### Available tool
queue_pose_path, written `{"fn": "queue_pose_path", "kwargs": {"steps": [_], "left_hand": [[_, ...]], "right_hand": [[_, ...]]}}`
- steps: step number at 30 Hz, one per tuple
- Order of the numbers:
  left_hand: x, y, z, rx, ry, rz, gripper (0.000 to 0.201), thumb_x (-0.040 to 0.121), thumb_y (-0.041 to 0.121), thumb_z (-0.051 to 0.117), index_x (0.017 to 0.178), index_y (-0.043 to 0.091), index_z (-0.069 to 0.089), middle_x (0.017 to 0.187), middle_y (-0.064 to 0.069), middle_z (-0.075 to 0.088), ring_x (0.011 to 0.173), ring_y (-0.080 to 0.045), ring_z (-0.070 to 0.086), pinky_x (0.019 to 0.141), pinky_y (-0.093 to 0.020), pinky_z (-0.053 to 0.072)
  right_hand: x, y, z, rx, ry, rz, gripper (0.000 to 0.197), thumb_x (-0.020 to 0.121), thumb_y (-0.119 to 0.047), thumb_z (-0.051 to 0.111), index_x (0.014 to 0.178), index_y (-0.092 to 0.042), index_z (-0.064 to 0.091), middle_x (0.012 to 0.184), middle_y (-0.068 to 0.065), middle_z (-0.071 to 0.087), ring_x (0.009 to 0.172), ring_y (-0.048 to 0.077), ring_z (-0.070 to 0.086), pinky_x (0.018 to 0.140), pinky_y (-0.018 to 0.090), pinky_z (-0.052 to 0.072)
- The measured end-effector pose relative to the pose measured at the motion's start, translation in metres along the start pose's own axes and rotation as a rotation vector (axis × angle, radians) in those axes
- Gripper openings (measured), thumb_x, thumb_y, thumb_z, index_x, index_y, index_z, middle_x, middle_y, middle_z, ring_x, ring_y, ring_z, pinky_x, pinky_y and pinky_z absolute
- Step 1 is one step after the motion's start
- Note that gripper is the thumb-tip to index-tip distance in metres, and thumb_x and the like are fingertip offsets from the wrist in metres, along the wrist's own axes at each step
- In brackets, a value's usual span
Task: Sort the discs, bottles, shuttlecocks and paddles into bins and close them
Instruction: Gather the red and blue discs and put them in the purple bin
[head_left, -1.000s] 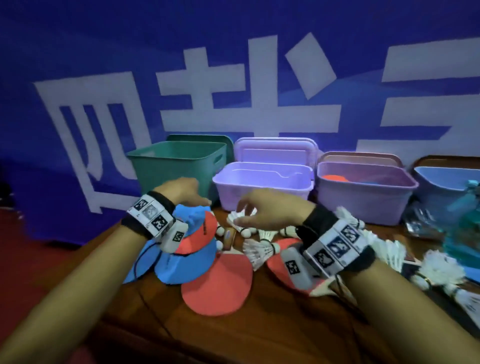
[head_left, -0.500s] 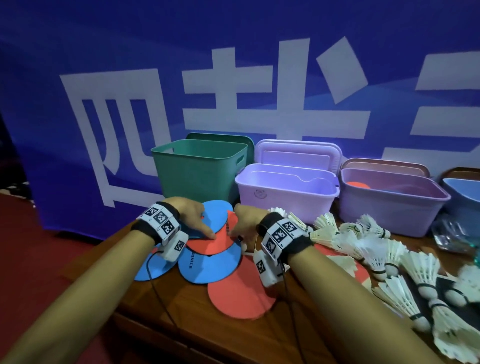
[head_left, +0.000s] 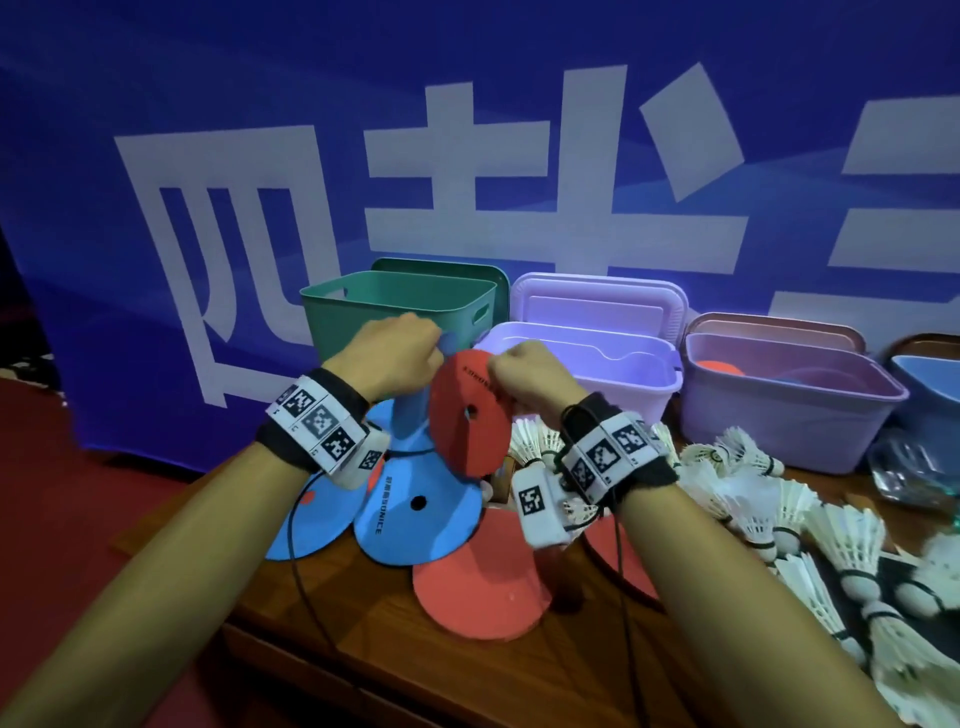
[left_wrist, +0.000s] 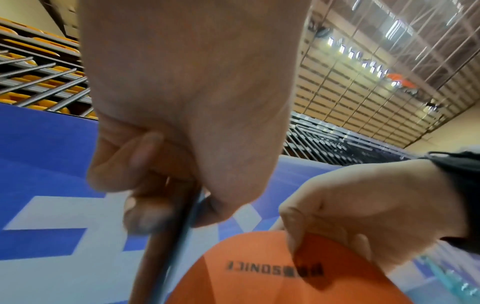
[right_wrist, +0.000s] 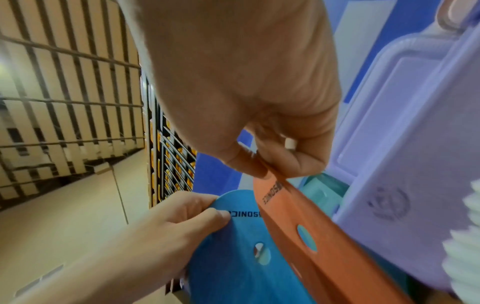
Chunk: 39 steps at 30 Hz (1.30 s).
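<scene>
left hand: fingers pinch the top rim of a thin flat blue disc with a centre hole; the disc hangs edge-up above the counter pile.
right hand: thumb and fingers pinch the top rim of a thin flat red disc with a centre hole, lifted and tilted, just beside the blue one.
location: both discs are in the air in front of the open green plastic bin and the open lilac plastic bin, not yet in any bin.
rest of discs: more blue and red ones overlap flat on the wooden counter; one red disc already lies in the open mauve plastic bin further right, so that bin is my guess for the target.
other items: white feather shuttlecocks are heaped to the right on the counter.
handling: the discs look light, thin and slightly flexible; the red one bows a little in the right wrist view. A rim pinch is enough. Probably smooth, so stacked ones may slide apart.
risk: feathers are fragile, so keep the discs clear of them.
</scene>
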<state>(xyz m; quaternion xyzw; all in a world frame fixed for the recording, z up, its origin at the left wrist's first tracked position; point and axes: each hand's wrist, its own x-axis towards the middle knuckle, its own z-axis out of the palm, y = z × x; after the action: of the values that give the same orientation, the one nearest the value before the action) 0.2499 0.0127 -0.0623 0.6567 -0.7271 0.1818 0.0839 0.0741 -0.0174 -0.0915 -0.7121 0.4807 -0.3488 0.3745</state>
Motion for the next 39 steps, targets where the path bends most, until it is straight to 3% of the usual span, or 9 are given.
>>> {"fn": "queue_pose_path", "kwargs": {"steps": [7,13,16,20,25,29,31,35,39], "left_hand": [[0.027,0.060,-0.016,-0.451,0.385,0.086,0.018,0.101,0.024,0.040,0.087,0.013,0.046,0.072,-0.009,0.053,0.068,-0.038,0.049,0.057,-0.044,0.040],[0.069,0.169,-0.010,-0.585,0.452,0.209,0.014,0.096,0.005,0.046,0.106,0.004,0.055,0.074,-0.017,0.060,0.072,-0.044,0.058,0.063,-0.048,0.044],[0.090,0.225,-0.001,-0.706,0.398,0.195,0.015,0.096,0.010,0.045,0.106,0.007,0.055,0.087,-0.020,0.066,0.081,-0.045,0.061,0.067,-0.052,0.047],[0.121,0.281,0.015,-1.004,0.301,0.132,0.018,0.099,0.021,0.035,0.101,0.014,0.052,0.076,-0.016,0.064,0.055,-0.039,0.065,0.046,-0.048,0.053],[0.148,0.325,0.025,-1.250,0.154,0.089,0.015,0.105,0.012,0.033,0.112,0.009,0.046,0.081,-0.023,0.061,0.040,-0.026,0.061,0.034,-0.027,0.044],[0.178,0.343,0.042,-1.406,0.093,-0.023,0.023,0.102,0.006,0.030,0.118,0.002,0.046,0.100,-0.028,0.062,0.038,-0.021,0.062,0.033,-0.024,0.041],[0.189,0.348,0.054,-1.493,0.037,-0.081,0.027,0.101,0.004,0.027,0.121,0.001,0.045,0.106,-0.029,0.064,0.040,-0.022,0.064,0.035,-0.024,0.042],[0.202,0.354,0.074,-1.423,-0.049,-0.075,0.027,0.101,0.002,0.026,0.117,0.006,0.048,0.091,-0.025,0.068,0.044,-0.020,0.065,0.036,-0.025,0.044],[0.213,0.351,0.084,-1.301,-0.040,0.003,0.031,0.100,0.001,0.033,0.123,0.012,0.050,0.079,-0.013,0.067,0.039,-0.014,0.061,0.032,-0.022,0.038]], "right_hand": [[-0.038,-0.011,-0.097,0.208,0.312,-0.096,0.013,0.092,-0.005,0.046,0.089,-0.005,0.059,0.063,0.006,0.057,0.043,0.009,0.058,0.046,0.026,0.056],[-0.068,0.027,-0.189,0.073,0.528,-0.139,0.035,0.088,0.001,0.036,0.115,-0.010,0.055,0.077,0.016,0.065,0.044,0.020,0.066,0.047,0.036,0.058],[-0.076,0.060,-0.232,-0.129,0.681,-0.113,0.027,0.086,-0.014,0.041,0.106,-0.019,0.057,0.080,0.018,0.070,0.063,0.033,0.071,0.057,0.047,0.060],[-0.073,0.111,-0.281,-0.192,0.783,-0.041,0.030,0.084,-0.027,0.044,0.110,-0.021,0.060,0.090,0.018,0.072,0.079,0.039,0.071,0.072,0.055,0.059],[-0.073,0.129,-0.314,-0.160,0.866,0.004,0.021,0.097,-0.007,0.042,0.114,-0.011,0.055,0.087,0.018,0.068,0.053,0.023,0.071,0.041,0.028,0.055],[-0.049,0.154,-0.329,-0.140,0.947,0.016,0.018,0.087,-0.018,0.038,0.101,-0.021,0.048,0.089,0.019,0.068,0.068,0.040,0.070,0.060,0.051,0.060],[-0.043,0.155,-0.333,-0.119,0.958,0.030,0.020,0.090,-0.013,0.040,0.107,-0.015,0.051,0.096,0.017,0.068,0.079,0.039,0.069,0.071,0.047,0.058],[-0.031,0.166,-0.343,-0.055,0.918,0.059,0.021,0.098,-0.003,0.040,0.116,-0.006,0.051,0.098,0.010,0.063,0.065,0.024,0.067,0.050,0.025,0.050],[-0.007,0.197,-0.350,0.060,0.836,0.077,0.018,0.098,-0.012,0.041,0.111,-0.010,0.052,0.099,0.017,0.069,0.061,0.033,0.072,0.059,0.046,0.061]]}}
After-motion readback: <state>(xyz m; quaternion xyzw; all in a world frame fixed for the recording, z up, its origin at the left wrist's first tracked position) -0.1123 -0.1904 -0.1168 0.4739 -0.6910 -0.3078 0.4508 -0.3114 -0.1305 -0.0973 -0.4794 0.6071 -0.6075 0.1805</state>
